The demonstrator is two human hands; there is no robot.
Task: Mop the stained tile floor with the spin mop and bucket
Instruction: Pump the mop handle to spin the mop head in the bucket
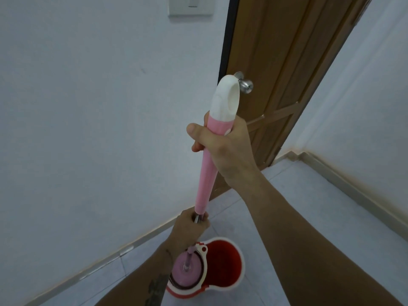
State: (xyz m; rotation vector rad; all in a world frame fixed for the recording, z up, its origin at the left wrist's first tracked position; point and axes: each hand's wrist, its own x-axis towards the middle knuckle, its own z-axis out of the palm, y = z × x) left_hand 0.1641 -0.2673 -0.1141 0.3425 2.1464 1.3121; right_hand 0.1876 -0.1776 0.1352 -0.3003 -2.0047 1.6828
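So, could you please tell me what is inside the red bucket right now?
The mop's pink head sits in the spinner side of the red bucket. The other compartment looks red inside; whether it holds water cannot be told.

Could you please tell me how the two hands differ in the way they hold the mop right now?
The right hand wraps the pink grip of the mop handle just below its white tip, while the left hand clasps the bare metal pole under the grip. The right hand is higher and nearer the camera; the left hand is lower, just above the red bucket. Both are closed around the same handle.
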